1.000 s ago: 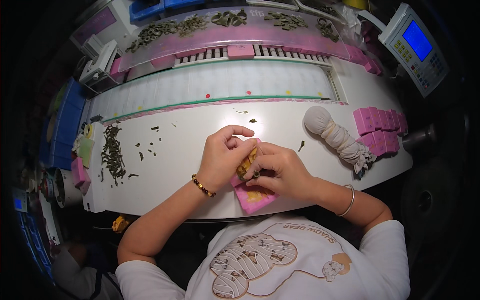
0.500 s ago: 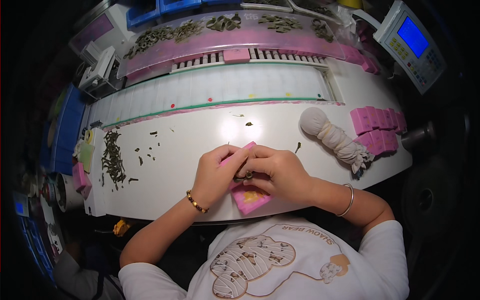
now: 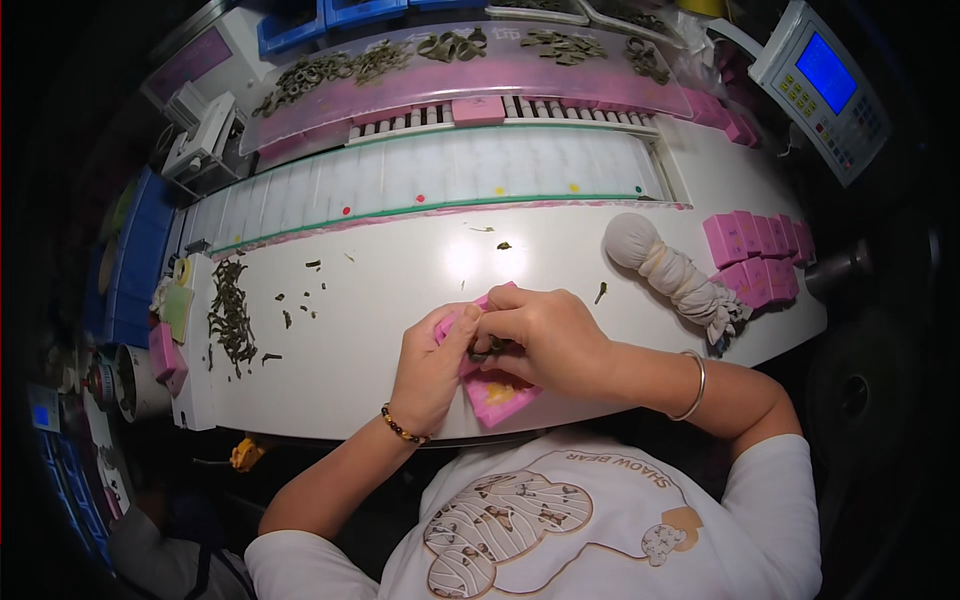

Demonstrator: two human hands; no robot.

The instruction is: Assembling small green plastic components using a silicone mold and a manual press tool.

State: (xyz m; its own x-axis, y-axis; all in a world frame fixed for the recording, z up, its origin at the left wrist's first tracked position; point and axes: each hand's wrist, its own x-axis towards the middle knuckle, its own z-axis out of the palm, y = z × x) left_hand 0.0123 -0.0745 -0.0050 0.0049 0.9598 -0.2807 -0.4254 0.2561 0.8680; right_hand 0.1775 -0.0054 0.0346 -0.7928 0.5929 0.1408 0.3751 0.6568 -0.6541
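A pink rubber mould point(image 3: 497, 415) is between my two hands over the front of the white table. Its near end spreads apart, showing a yellowish inner face. My left hand point(image 3: 425, 362) grips the mould's left side, thumb pressed on top. My right hand point(image 3: 560, 340) is bent over the mould from the right, fingertips together at a dark green piece point(image 3: 486, 350) between its halves. The right fingers hide most of this green piece, so its full shape is unclear.
Dark green scraps point(image 3: 232, 315) lie at the table's left. A tied white cloth bundle point(image 3: 640, 245) and stacked pink blocks point(image 3: 735, 238) sit to the right. Beyond are a long glass-topped strip point(image 3: 440, 170), a clear shelf with green pieces point(image 3: 450, 45) and a keypad display point(image 3: 825, 85).
My left forearm has swung slightly right, and its thumb now points up along the mould. My right fingers have shifted, covering more of the green piece. The mould stays in nearly the same place.
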